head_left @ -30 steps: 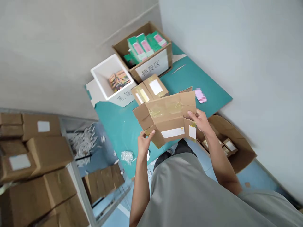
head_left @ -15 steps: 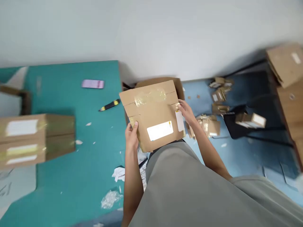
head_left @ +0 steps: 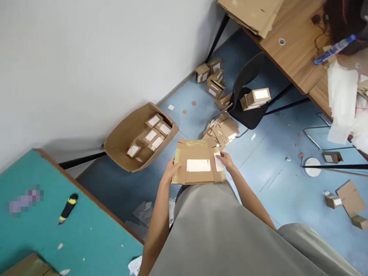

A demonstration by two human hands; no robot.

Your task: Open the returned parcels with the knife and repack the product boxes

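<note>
A flattened cardboard box (head_left: 198,176) is held level in front of my waist, with two white labels and strips of clear tape on it. My left hand (head_left: 170,170) grips its left edge, thumb on top and the other fingers hidden beneath. On the right side my right hand (head_left: 226,160) pinches the edge by the smaller label (head_left: 218,161). Beyond the flattened box, on the floor, lies a pile of flattened cardboard (head_left: 222,129). To the left of that pile stands a large open carton (head_left: 120,147) holding several small labelled boxes (head_left: 151,135).
A green table (head_left: 94,237) at left bears a utility knife (head_left: 68,209). A black chair (head_left: 249,117) carries small boxes (head_left: 260,96). A wooden desk (head_left: 290,57) stands at upper right, stacked cardboard (head_left: 253,13) on it. More small boxes (head_left: 214,90) sit by the wall.
My view has swung right, away from the green table towards the floor and chair. The flattened box has come down from its tilted pose, and both hands keep hold of it.
</note>
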